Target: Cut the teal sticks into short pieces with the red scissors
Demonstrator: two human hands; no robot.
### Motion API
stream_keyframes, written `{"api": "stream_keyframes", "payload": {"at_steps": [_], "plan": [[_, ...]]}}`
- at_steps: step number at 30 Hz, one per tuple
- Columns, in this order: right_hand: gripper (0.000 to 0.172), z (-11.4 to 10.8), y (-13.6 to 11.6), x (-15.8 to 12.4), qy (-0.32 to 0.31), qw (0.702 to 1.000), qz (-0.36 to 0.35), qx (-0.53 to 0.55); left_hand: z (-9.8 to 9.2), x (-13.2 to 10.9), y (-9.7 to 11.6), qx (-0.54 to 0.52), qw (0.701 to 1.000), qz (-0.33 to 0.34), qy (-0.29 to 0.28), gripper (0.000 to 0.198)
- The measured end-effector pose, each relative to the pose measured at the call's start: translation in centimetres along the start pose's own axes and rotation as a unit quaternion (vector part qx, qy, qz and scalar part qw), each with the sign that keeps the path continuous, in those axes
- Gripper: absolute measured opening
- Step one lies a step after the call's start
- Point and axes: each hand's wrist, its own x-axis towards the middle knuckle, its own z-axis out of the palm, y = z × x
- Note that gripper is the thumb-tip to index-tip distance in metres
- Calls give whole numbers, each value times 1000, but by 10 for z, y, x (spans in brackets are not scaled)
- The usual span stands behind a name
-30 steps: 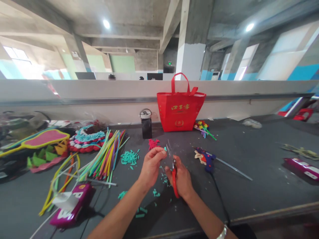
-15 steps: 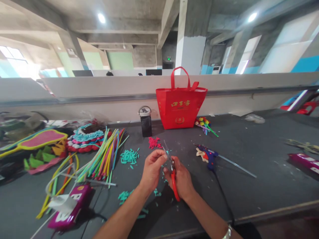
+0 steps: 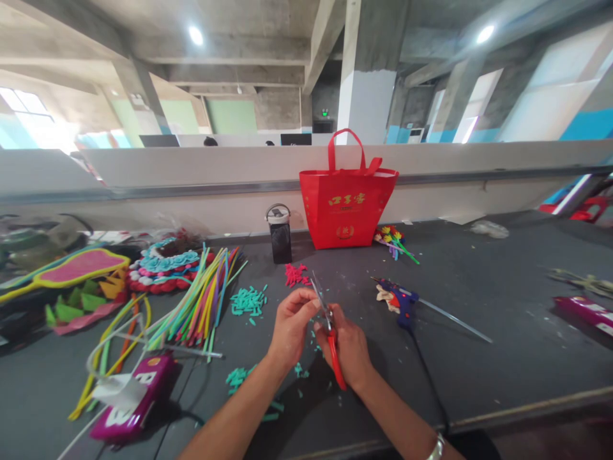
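Note:
My right hand is closed round the red handles of a pair of scissors, blades pointing up and away over the dark grey table. My left hand pinches something small at the blades; it is too small to name. Teal snippets lie on the table under both hands. A heap of teal cut pieces lies to the left, a small red heap just beyond the hands.
A bundle of coloured sticks and craft pieces lie at left, with a magenta packet near the front. A blue glue gun with its cord lies right. A black bottle and red bag stand behind.
Both hands have stayed together over the same spot, shifting slightly; the scissor blades have tilted a little. The camera has dipped slightly.

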Motion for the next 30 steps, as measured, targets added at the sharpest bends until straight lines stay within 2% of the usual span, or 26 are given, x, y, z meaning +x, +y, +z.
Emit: {"api": "stream_keyframes", "payload": {"at_steps": [11,23,30], "plan": [[15,5,2,-2,-2,1000,28,-11,0,0,-1,4,1000,5,-2,13],[21,3,3,-2,-11,1000,8,13,-1,-3,-4,-13,1000,11,-23,11],[10,3,3,-3,-18,998,21,51,0,-2,-6,-28,999,7,-26,11]]}}
